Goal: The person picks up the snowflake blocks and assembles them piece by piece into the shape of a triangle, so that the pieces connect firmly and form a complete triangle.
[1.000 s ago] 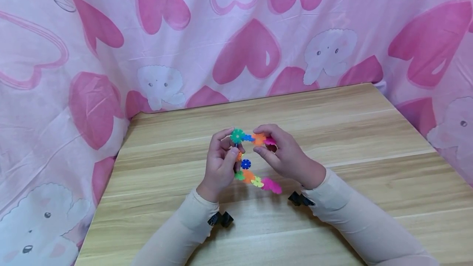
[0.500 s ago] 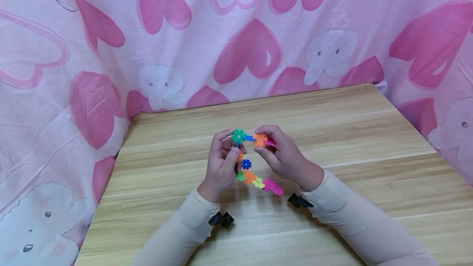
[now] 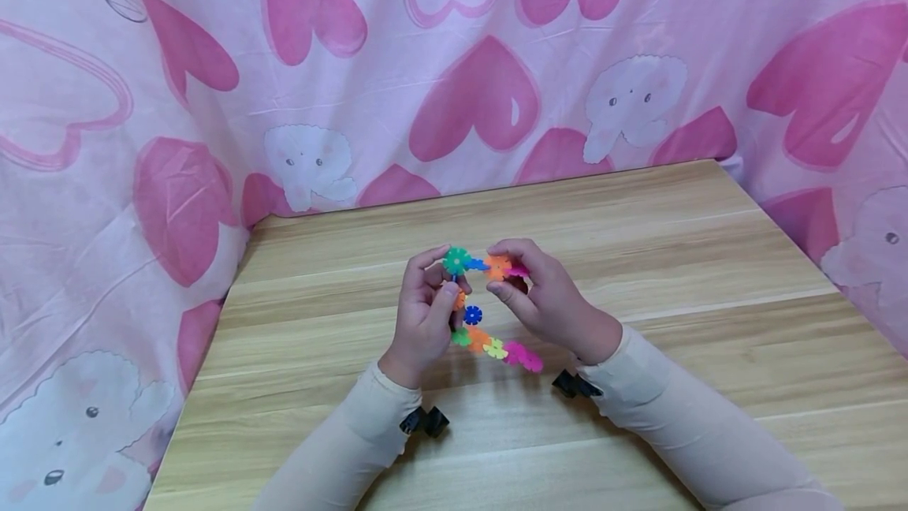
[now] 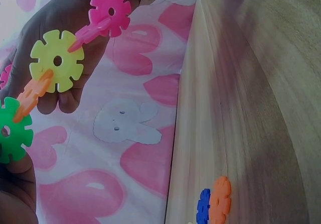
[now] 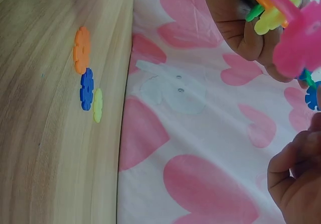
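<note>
A chain of colourful snowflake discs, notched plastic ones slotted into each other, is held up over the table in both hands. My left hand (image 3: pixel 422 314) grips its left side, thumb and fingers near the green disc (image 3: pixel 456 261). On the upper strand, my right hand (image 3: pixel 560 298) pinches the orange disc (image 3: pixel 499 267) between thumb and fingers, with a pink disc (image 3: pixel 520 270) partly hidden behind them. The lower strand runs through a yellow disc (image 4: pixel 57 61) to a pink end disc (image 4: pixel 110 11). Part of the chain is hidden by the left hand.
Loose on the wooden table (image 3: pixel 638 211) lie an orange disc (image 5: pixel 82 50), a blue disc (image 5: pixel 87 89) and a yellow disc (image 5: pixel 98 105). A pink curtain with hearts (image 3: pixel 474 101) hangs behind the table's far edge. Black wrist cameras sit near both sleeves.
Both hands and the chain shift very slightly right, then back left. The grips on the chain look the same throughout.
</note>
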